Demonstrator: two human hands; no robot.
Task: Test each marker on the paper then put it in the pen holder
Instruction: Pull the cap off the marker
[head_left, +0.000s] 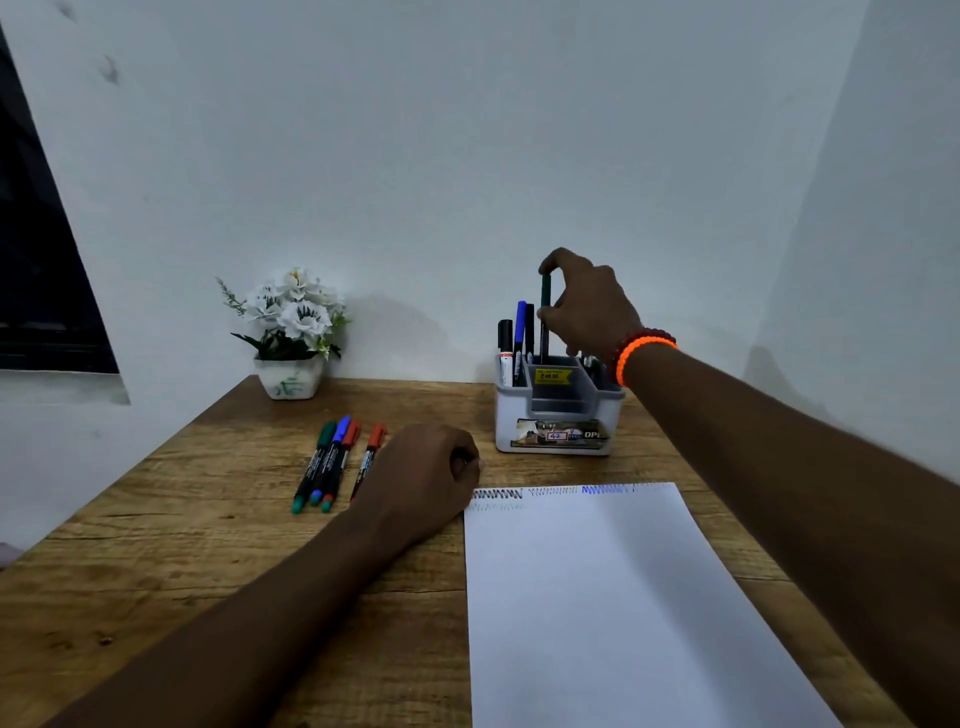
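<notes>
Your right hand (582, 306) pinches a green marker (545, 312) upright, fingertip on its top end, thumb on the barrel, lower end inside the pen holder (558, 410) at 12 o'clock from the paper (623, 597). Three markers stand in the holder just at 9 o'clock of it. Your left hand (426, 478) rests curled on the surface (208, 571), touching the paper's top-left corner; whether it holds anything, cannot tell. Four loose markers (335, 462) lie at 9 o'clock of that hand.

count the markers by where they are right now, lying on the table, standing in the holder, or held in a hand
lying on the table: 4 markers
standing in the holder: 3
held in the right hand, over the holder: 1 green marker
total: 8
</notes>
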